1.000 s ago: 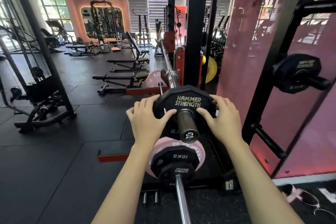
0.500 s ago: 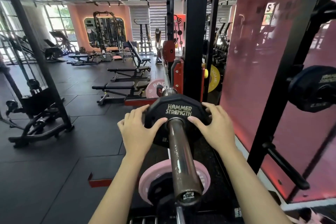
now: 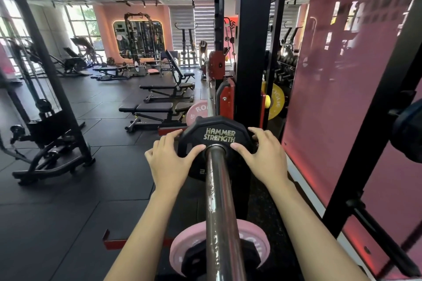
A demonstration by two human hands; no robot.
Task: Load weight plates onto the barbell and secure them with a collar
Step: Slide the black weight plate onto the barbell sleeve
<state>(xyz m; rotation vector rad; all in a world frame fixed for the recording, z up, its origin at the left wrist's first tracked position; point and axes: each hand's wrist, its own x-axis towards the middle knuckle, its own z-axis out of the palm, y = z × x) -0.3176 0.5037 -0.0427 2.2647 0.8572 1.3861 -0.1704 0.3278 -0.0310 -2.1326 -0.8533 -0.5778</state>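
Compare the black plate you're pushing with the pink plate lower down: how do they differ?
The black plate is on the barbell sleeve, held by the left hand and right hand; the pink plate sits below, untouched. Black has faceted edges; pink is smoothly round. Both are discs.

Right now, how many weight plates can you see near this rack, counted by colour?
Black: 3, the plate on the bar, one low down in front of the pink one, one at the right edge
Pink: 2, one low down, one by the bench
Yellow: 1
Total: 6
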